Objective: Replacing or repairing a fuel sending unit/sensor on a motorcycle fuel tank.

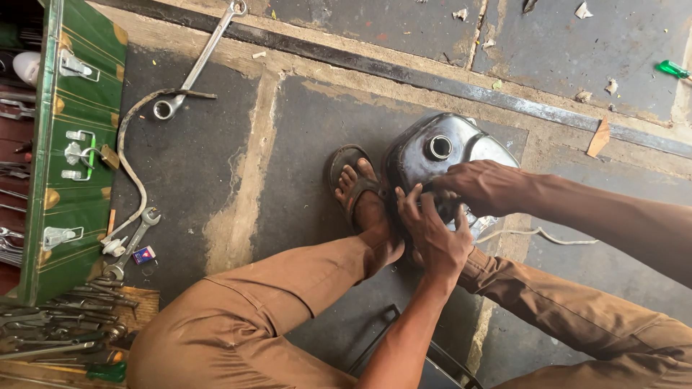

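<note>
Both hands down on a dark metal fuel tank (440,155), seen from above. Left hand (432,230) laid against the near edge of the tank, fingers (412,202) spread and curled over the rim, grip loose rather than pinched shut, nothing separate held in it. Right hand (486,186) reaching in from the right across the tank's lower part, fingers bent down onto the metal; whether pinching some small fitting underneath or simply pressing, cannot tell, since the fingertips are hidden.

Tank resting on the stone floor (310,130), round filler opening (438,148) facing up, no cap on it. A foot in a brown sandal (357,189) set right against the tank's left side, seemingly to brace it and stop it sliding while the hands work. Knees in brown trousers (274,302) spread to either side, which keeps the tank close in front of the body. A thin pale cord (540,235) trailing on the floor just right of the tank.

Well apart, at far left: an open green metal toolbox (76,137) with latches, a long combination spanner (202,61), a shorter open-ended spanner (133,245), a curved strip of hose or strap (126,155), and a heap of mixed hand tools (58,331) at bottom left. A green screwdriver handle (672,68) at top right.
</note>
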